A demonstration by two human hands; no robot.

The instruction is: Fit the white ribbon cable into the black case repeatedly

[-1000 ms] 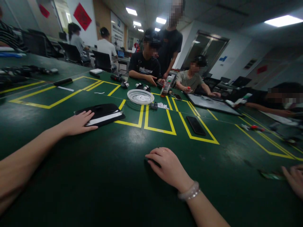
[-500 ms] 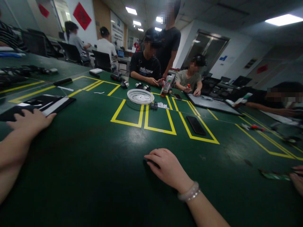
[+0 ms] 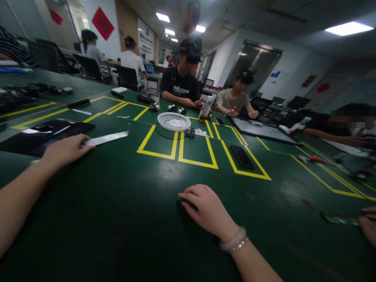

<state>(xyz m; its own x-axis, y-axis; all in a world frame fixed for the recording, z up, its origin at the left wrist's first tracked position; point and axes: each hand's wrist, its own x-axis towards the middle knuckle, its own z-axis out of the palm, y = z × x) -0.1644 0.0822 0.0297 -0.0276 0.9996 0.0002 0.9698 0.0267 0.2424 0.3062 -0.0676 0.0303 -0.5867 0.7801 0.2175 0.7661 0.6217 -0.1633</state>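
My left hand (image 3: 65,149) pinches one end of a long white strip (image 3: 110,138), which looks like paper or plastic. The strip points right, above the green table (image 3: 141,203). Just behind that hand lies a flat black pouch-like item (image 3: 20,143) with white patches; I cannot make out exactly what it is. My right hand (image 3: 207,209) rests palm down on the table at the centre, its fingers loosely bent and the thumb apart. Nothing shows in it, though the underside of the palm is hidden.
Ahead are a white round basket (image 3: 174,122), a small dark part (image 3: 190,133), a bottle (image 3: 205,113) and a black phone (image 3: 242,156). Yellow tape (image 3: 198,162) marks boxes. People sit across the table; another person's hand (image 3: 368,225) is beside a green circuit board (image 3: 340,218) at right.
My left hand has gone from lying spread on the black item to pinching the white strip, moving right and drawing it off that item. My right hand has stayed put.
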